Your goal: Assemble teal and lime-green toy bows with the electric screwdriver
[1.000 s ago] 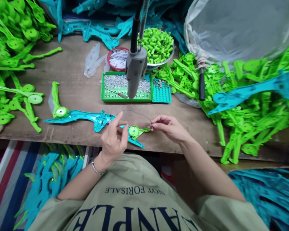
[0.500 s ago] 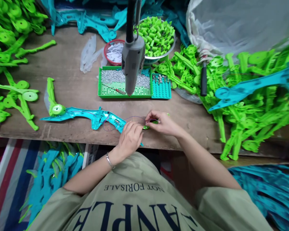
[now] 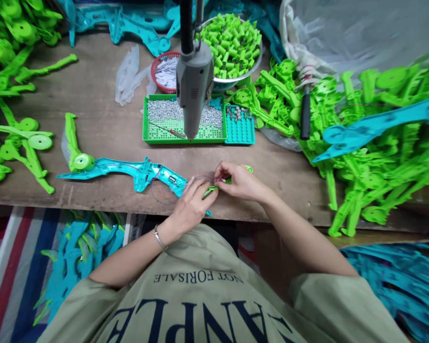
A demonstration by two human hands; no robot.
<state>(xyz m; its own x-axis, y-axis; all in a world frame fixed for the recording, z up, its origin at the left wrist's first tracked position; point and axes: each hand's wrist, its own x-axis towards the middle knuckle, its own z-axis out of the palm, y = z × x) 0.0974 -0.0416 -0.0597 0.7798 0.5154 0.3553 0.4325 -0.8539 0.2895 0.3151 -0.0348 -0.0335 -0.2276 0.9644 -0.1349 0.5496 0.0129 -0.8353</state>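
Observation:
A long blue plastic bow-shaped part [image 3: 119, 167] lies along the near side of the table, a green arm piece [image 3: 81, 161] at its left end. My left hand [image 3: 190, 204] is curled over its right end, with fingers and thumb on a second green plastic arm [image 3: 211, 189] that is largely hidden. From the blue part a thin purple wire [image 3: 164, 202] loops across to my right hand [image 3: 240, 182]. Thumb and forefinger of that hand are pinched together on the wire, just above the green arm. The exact spot under the fingertips is too small to make out.
Over the table hangs a grey electric screwdriver [image 3: 193, 90]. Behind its tip sit a green tray of screws [image 3: 150, 138], a teal tray [image 3: 240, 136], a red basket [image 3: 157, 81] and a metal bowl [image 3: 255, 66] of green pieces. Green parts [image 3: 372, 162] are heaped at right.
More of the green arm shows between my hands now, and my left fingers have shifted slightly on it. The wire loop hangs wider and lower. My right hand keeps its pinch.

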